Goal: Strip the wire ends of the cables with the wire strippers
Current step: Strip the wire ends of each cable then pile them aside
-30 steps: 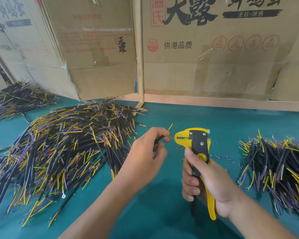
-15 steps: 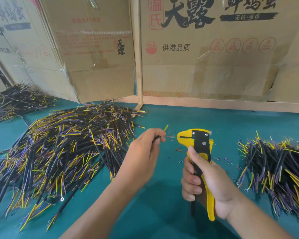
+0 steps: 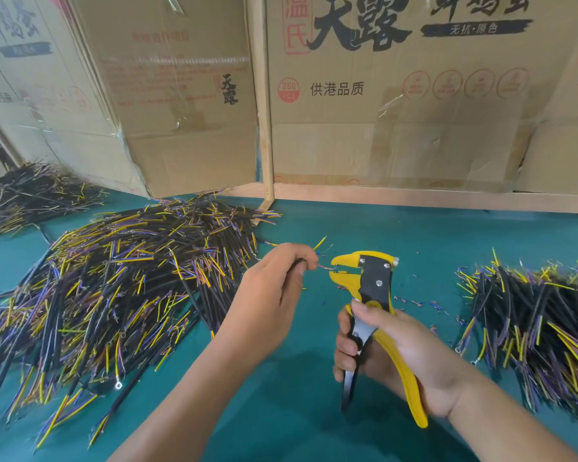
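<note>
Cable [image 3: 301,261] pinched in the fingertips of the left hand [image 3: 271,288], black jacket running back under the palm, thin reddish conductor [image 3: 324,267] extended to the right toward the wire strippers [image 3: 371,288]. Yellow conductor [image 3: 320,243] bent up and away above the fingertips, probably to keep it out of the tool mouth while one core is worked. Tip of the reddish conductor at or just inside the yellow nose; depth of entry not discernible.

Strippers gripped in the right hand [image 3: 394,355], fingers wrapped round both handles, thumb laid on the upper yellow part. Head upright, mouth turned toward the left hand for a straight, level feed. Handles apart, so likely not yet squeezed.

Large cable heap [image 3: 114,295] left of the left hand, within easy reach. Second heap [image 3: 531,321] right of the right hand, presumably finished pieces. Insulation scraps [image 3: 421,303] scattered on the green mat [image 3: 297,411] beyond the tool head.

Next step, judged: seat the core, then squeeze.
</note>
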`<state>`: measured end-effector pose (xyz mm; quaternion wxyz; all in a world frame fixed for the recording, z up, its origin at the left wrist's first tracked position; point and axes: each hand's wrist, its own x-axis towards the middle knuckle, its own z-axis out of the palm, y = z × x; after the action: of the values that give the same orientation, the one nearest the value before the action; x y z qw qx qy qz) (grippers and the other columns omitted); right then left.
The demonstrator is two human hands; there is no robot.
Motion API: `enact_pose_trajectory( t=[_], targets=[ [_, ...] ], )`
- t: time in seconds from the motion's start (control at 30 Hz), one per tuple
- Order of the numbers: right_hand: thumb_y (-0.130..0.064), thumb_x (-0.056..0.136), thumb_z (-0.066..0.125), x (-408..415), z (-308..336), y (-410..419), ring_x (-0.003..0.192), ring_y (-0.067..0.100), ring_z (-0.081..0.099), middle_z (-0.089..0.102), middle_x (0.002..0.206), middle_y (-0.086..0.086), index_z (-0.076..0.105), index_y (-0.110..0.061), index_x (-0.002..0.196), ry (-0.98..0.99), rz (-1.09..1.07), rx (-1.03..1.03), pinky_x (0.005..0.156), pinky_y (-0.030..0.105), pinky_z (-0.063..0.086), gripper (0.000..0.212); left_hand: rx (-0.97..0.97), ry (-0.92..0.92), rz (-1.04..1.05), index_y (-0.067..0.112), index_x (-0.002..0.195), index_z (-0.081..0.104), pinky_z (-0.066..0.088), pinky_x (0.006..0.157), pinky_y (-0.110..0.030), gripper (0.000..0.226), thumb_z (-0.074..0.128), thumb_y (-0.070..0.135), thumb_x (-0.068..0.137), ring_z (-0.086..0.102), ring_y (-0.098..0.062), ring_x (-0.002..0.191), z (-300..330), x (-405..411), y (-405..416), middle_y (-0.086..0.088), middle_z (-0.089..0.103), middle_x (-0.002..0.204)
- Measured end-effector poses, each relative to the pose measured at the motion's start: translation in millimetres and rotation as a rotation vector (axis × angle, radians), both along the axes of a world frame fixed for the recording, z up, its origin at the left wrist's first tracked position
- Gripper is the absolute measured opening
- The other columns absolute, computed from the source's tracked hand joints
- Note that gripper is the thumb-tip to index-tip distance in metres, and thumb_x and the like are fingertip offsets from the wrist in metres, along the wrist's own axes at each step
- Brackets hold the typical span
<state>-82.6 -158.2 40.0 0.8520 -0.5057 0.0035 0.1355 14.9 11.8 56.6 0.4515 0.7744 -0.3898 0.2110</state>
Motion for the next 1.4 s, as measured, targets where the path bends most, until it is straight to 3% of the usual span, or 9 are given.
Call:
enact_pose_trajectory(
  t=[0.27,0.53,0.7,1.07,1.4],
  targets=[
    [-0.030,0.089,0.064,1,-5,9,0.064,0.030,0.048,0.045,0.071,0.014,0.058,-0.005,0.083,-0.044,-0.032,0.006,0.069,0.044,0.051,0.027,-0.010,0.041,0.042,0.018,0.100,0.061,0.032,0.060,-0.008,0.020,0.050,0.001,0.100,0.047,-0.001,0.063,-4,-4,-7,0.020,0.057,0.086],
    [-0.029,0.088,0.063,3,-12,21,0.063,0.030,0.048,0.045,0.069,0.014,0.056,-0.005,0.082,-0.063,-0.061,0.059,0.069,0.044,0.052,0.026,0.013,0.035,0.042,0.014,0.101,0.062,0.036,0.074,-0.006,0.018,0.050,0.001,0.100,0.054,0.002,0.085,-5,-9,-10,0.017,0.060,0.094],
    [-0.029,0.090,0.063,3,-12,20,0.063,0.029,0.049,0.046,0.069,0.014,0.058,-0.006,0.081,-0.069,-0.062,0.089,0.070,0.044,0.052,0.025,0.020,0.030,0.043,0.014,0.100,0.062,0.035,0.075,-0.005,0.019,0.050,0.000,0.100,0.053,0.004,0.087,-6,-8,-10,0.021,0.058,0.096],
    [-0.031,0.089,0.062,0,-10,20,0.061,0.028,0.046,0.042,0.068,0.013,0.057,-0.006,0.079,-0.071,-0.023,0.077,0.069,0.044,0.051,0.027,-0.018,0.076,0.022,0.020,0.098,0.059,0.031,0.058,-0.008,0.020,0.051,0.001,0.099,0.046,-0.002,0.063,-8,-10,-11,0.020,0.054,0.080],
    [-0.039,0.083,0.073,2,-15,21,0.058,0.027,0.044,0.039,0.065,0.011,0.058,-0.008,0.077,-0.076,-0.047,0.071,0.066,0.044,0.050,0.035,-0.051,0.175,0.001,0.032,0.099,0.061,0.030,0.052,-0.009,0.026,0.053,0.007,0.100,0.041,-0.004,0.054,-10,-13,-13,0.025,0.053,0.069]
  ],
)
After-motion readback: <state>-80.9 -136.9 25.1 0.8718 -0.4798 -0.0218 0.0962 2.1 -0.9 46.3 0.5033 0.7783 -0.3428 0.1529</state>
